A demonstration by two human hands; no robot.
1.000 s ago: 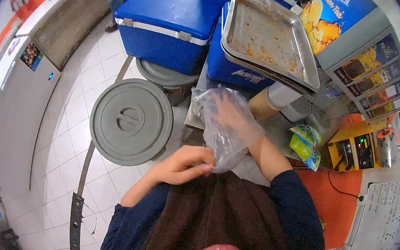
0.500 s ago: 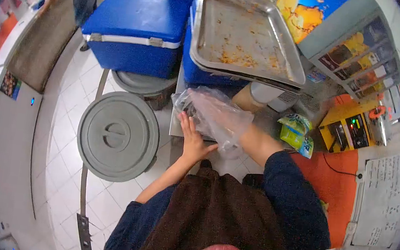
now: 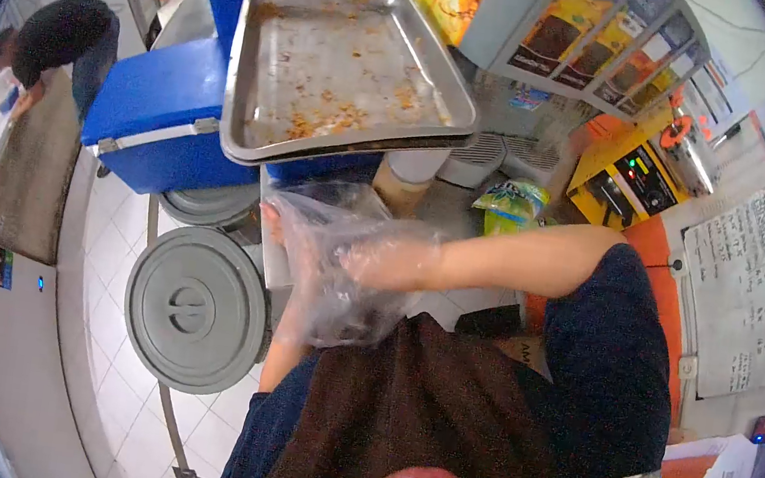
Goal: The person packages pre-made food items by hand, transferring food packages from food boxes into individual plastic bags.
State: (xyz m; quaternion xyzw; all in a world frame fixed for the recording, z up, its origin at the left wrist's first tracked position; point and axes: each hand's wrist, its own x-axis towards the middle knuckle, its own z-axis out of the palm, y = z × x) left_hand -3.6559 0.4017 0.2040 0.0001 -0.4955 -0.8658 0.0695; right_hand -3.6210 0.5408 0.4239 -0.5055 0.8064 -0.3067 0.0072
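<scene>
A clear, crumpled plastic bag (image 3: 349,316) hangs in front of my body. My left hand (image 3: 291,242) is stretched out with the film over or around it, its fingertips near the bag's upper left. Through the film my right hand (image 3: 380,263) shows with its fingers bent together on the plastic, close to my left hand. Motion and the film blur both hands' fingers.
A stained metal tray (image 3: 328,60) rests on blue coolers (image 3: 165,102). Grey lidded bins (image 3: 193,306) stand at left. Green packets (image 3: 511,202) and a yellow machine (image 3: 629,178) are at right. Another person (image 3: 63,37) bends over at upper left.
The view has shifted right. My left hand has gone from beside the bag to behind or inside its film. My right hand has drawn back toward my body, its fingers now bent.
</scene>
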